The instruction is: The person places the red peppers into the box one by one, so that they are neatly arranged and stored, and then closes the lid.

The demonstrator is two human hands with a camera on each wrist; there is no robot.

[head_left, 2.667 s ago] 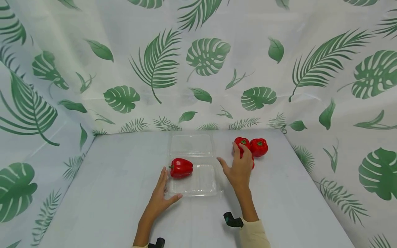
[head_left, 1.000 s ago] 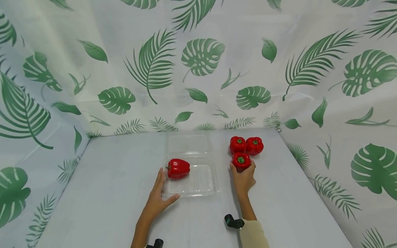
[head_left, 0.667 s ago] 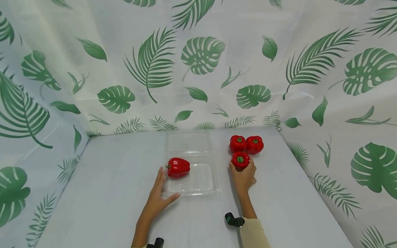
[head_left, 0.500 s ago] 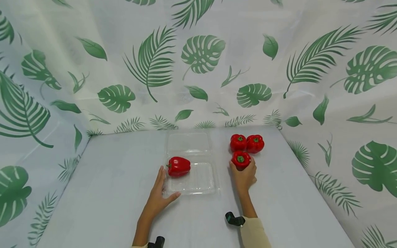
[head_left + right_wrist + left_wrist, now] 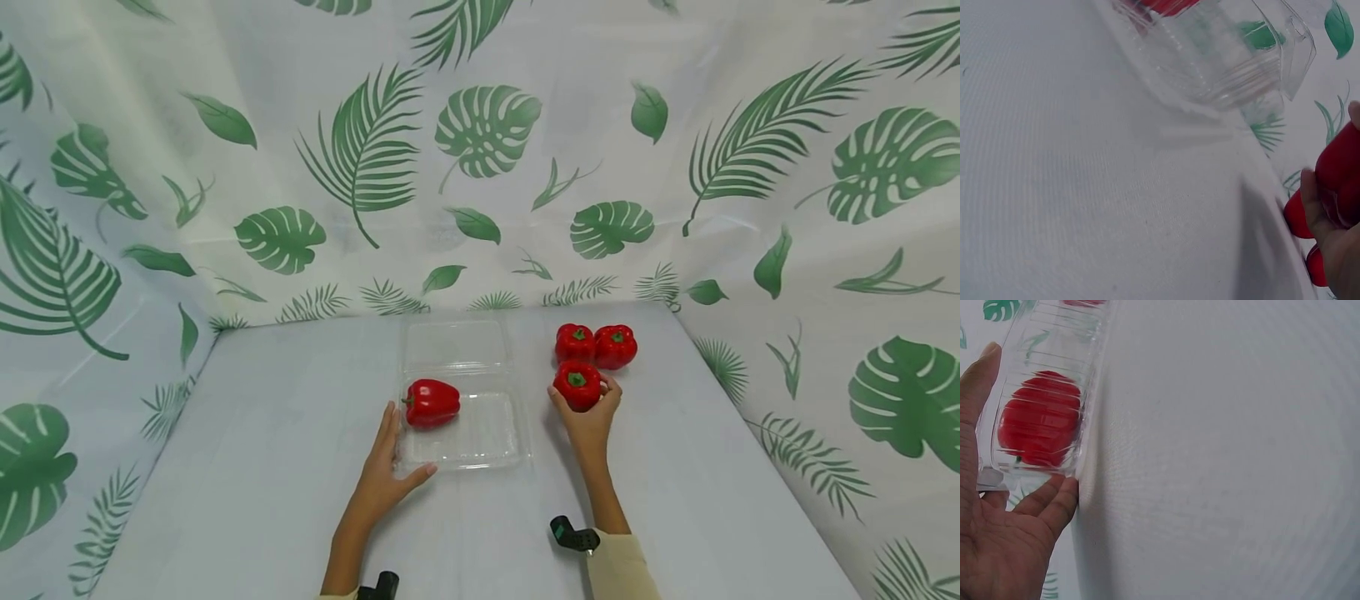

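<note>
My right hand [image 5: 588, 425] grips a red bell pepper [image 5: 576, 382] with the thumb on its left and the fingers round its right side, green stem facing up. In the right wrist view the held pepper [image 5: 1341, 165] shows above the palm. A hinged clear plastic clamshell container [image 5: 487, 429] lies unfolded on the table, its lid [image 5: 456, 346] laid back. One red bell pepper [image 5: 432, 403] lies on its side in the container's left part. My left hand [image 5: 378, 487] rests at the container's left edge, thumb spread toward its front; the left wrist view puts the fingertips [image 5: 1069, 485] right at that edge.
Two more red bell peppers, one on the left [image 5: 574, 342] and one on the right [image 5: 616, 347], stand side by side just behind the held one. A leaf-patterned sheet [image 5: 487, 167] rises behind the white table [image 5: 285, 417] and along its sides.
My right hand came down from over the peppers and took hold of the front one. That pepper has since risen slightly and shifted a little left. The left hand stays at the container.
</note>
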